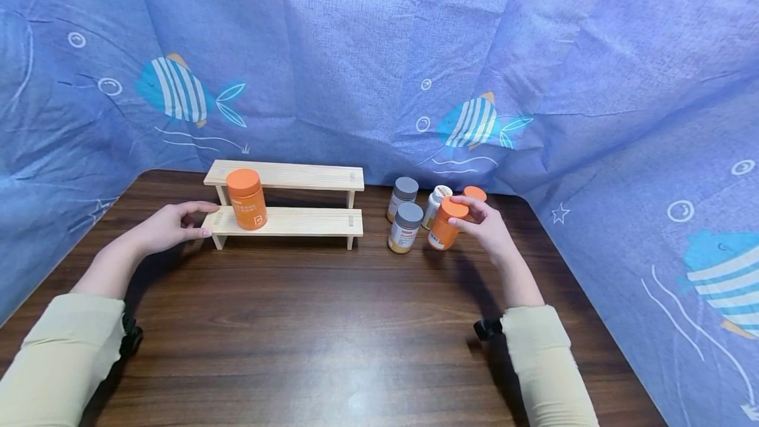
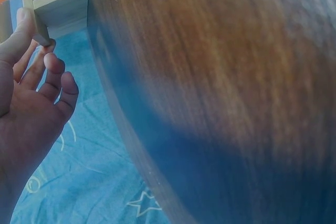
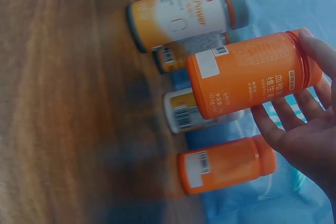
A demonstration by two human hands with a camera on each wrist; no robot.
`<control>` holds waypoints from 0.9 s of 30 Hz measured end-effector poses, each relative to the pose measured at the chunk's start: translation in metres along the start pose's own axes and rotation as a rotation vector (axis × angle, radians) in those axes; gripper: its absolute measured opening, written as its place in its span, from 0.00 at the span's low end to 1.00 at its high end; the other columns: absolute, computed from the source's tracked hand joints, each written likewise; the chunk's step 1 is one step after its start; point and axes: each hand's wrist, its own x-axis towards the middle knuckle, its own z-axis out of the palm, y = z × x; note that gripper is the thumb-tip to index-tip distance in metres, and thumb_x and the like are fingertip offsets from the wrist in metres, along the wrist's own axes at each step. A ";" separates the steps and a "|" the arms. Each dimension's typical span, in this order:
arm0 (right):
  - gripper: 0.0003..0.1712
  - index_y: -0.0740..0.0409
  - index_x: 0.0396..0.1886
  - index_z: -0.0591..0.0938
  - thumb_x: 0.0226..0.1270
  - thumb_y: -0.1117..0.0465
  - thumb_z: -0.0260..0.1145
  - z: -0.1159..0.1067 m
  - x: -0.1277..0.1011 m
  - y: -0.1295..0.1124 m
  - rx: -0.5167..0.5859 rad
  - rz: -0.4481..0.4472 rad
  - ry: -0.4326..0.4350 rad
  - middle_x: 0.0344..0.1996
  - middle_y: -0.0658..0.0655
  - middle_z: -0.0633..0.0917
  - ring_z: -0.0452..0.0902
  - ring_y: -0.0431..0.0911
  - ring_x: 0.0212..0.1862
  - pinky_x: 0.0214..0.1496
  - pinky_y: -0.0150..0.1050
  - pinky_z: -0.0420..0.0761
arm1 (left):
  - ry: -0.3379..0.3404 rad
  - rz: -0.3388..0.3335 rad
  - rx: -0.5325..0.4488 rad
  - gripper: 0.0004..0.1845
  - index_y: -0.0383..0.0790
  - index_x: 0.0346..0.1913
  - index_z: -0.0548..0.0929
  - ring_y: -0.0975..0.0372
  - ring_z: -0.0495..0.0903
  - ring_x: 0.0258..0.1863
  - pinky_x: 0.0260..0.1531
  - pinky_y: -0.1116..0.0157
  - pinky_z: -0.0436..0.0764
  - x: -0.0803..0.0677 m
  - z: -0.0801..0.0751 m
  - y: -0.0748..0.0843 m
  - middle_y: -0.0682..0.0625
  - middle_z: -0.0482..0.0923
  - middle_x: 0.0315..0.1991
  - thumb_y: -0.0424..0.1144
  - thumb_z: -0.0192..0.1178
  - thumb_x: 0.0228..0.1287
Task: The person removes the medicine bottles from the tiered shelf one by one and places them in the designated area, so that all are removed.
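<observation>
My right hand (image 1: 483,223) grips an orange supplement bottle (image 1: 447,228) by its cap, thumb on one side and fingers on the other. In the right wrist view this bottle (image 3: 247,72) is tilted, its base off the table. At the left, my left hand (image 1: 168,226) pinches the end of the lower board of a two-tier wooden shelf (image 1: 308,221), thumb at the front edge, fingers behind. Another orange bottle (image 1: 248,206) stands upright on that lower board, near the left hand. The upper board (image 1: 290,175) bears nothing.
Close left of the held bottle stand two grey-capped jars (image 1: 405,232) and a white bottle (image 1: 431,208). A further orange bottle (image 3: 226,165) stands behind the right hand. The dark wooden table (image 1: 308,328) meets a blue fish-print cloth (image 1: 356,84) at the back and sides.
</observation>
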 end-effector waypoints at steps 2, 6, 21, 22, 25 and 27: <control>0.30 0.57 0.61 0.74 0.58 0.59 0.71 0.001 0.001 0.005 -0.019 0.021 -0.001 0.53 0.48 0.79 0.74 0.39 0.53 0.52 0.30 0.74 | -0.002 -0.002 -0.002 0.31 0.37 0.65 0.70 0.58 0.67 0.28 0.24 0.64 0.68 0.000 0.000 0.000 0.36 0.73 0.50 0.47 0.63 0.62; 0.31 0.56 0.62 0.74 0.59 0.58 0.70 0.004 0.002 0.009 -0.045 0.065 0.001 0.57 0.51 0.77 0.72 0.38 0.55 0.54 0.30 0.71 | -0.004 -0.003 -0.004 0.31 0.37 0.65 0.70 0.58 0.67 0.28 0.24 0.64 0.68 0.000 0.000 0.001 0.36 0.74 0.49 0.47 0.63 0.62; 0.30 0.57 0.61 0.75 0.57 0.62 0.72 0.013 0.002 0.029 0.039 0.089 0.016 0.52 0.50 0.79 0.76 0.38 0.50 0.51 0.29 0.73 | 0.007 0.033 -0.003 0.30 0.35 0.63 0.71 0.60 0.68 0.27 0.24 0.65 0.69 -0.002 0.000 0.002 0.34 0.73 0.52 0.45 0.63 0.62; 0.31 0.56 0.61 0.75 0.57 0.61 0.72 0.013 0.003 0.030 0.035 0.085 0.018 0.52 0.50 0.79 0.76 0.39 0.50 0.51 0.29 0.73 | 0.007 0.032 -0.002 0.30 0.35 0.63 0.71 0.60 0.68 0.27 0.23 0.65 0.69 -0.002 0.000 0.002 0.34 0.73 0.52 0.45 0.63 0.62; 0.31 0.55 0.61 0.75 0.56 0.59 0.72 0.014 0.003 0.032 0.028 0.083 0.020 0.53 0.50 0.79 0.75 0.39 0.50 0.51 0.29 0.73 | 0.005 0.032 -0.002 0.30 0.35 0.63 0.70 0.60 0.67 0.26 0.23 0.65 0.69 -0.002 -0.001 0.002 0.33 0.72 0.54 0.45 0.63 0.62; 0.32 0.55 0.61 0.74 0.56 0.58 0.72 0.014 0.002 0.031 0.021 0.083 0.017 0.54 0.51 0.78 0.75 0.40 0.51 0.51 0.30 0.73 | 0.003 0.028 -0.002 0.30 0.35 0.64 0.70 0.60 0.67 0.26 0.23 0.65 0.69 -0.002 -0.001 0.002 0.33 0.72 0.54 0.45 0.63 0.62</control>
